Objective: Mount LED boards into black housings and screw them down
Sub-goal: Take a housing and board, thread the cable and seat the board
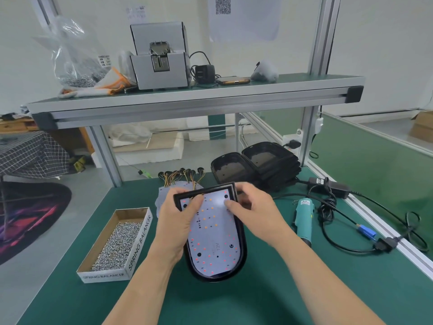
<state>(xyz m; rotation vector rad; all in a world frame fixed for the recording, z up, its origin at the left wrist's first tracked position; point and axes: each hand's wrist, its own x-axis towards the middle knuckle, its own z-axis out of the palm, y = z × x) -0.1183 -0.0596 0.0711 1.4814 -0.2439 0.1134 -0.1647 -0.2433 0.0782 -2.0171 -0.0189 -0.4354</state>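
Black housing [212, 278] gripped at nine o'clock by left hand [177, 221], right hand [254, 207] seemingly pinching its one-o'clock rim, thumb pressing the LED board [214, 242] flat for fastening

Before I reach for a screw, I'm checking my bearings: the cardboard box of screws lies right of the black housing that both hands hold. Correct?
No. The head view shows the cardboard box of screws lying left of the black housing, not right. The left hand and the right hand do both hold that housing.
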